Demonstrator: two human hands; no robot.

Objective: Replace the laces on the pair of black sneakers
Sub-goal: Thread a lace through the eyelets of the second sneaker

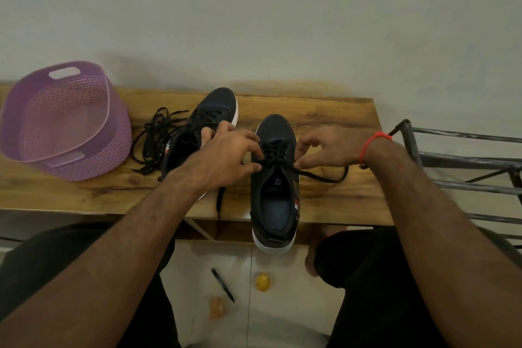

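On one table [324,200], two sneakers [278,178]; left hand [226,155], right hand [327,147] pinch lace [319,175].

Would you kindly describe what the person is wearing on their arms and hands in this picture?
Both forearms are bare, with no sleeves in view, and neither the left hand nor the right hand wears a glove. No rings can be made out. The only item worn is a thin red-orange band around the right wrist. Dark clothing covers the lap below.
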